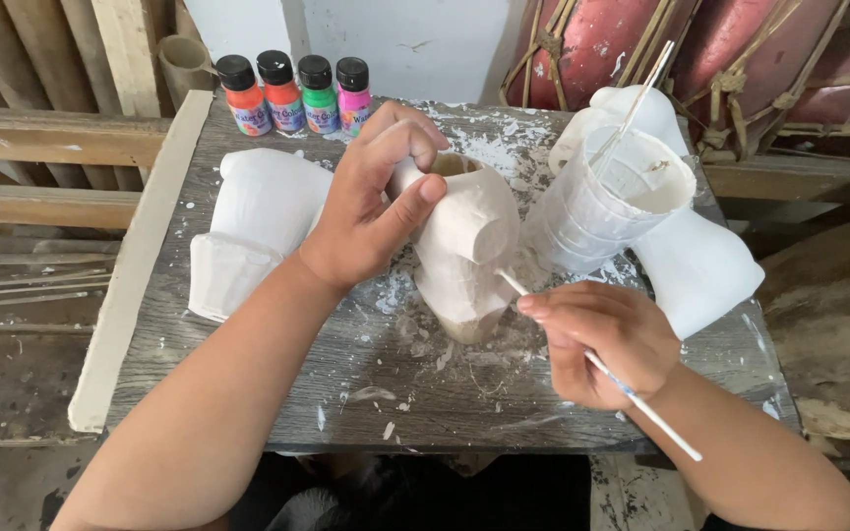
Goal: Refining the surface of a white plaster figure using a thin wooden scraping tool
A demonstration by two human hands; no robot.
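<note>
At the centre of the grey, paint-flecked wooden tabletop [248,393]: an off-white, waisted carved figure [464,251] standing upright, mid-coat by the look of it, bare wood near the base apparently wanting the next strokes. Left hand [376,202] at ten o'clock of it, fingers [415,202] curled over the rim, thumb pressed to the side, steadying. Right hand [607,339] at four o'clock, fingers pinched on a thin white paintbrush [641,398], tip touching the lower flank. White paint tub [622,197] at two o'clock; four small paint bottles [297,93] at eleven.
</note>
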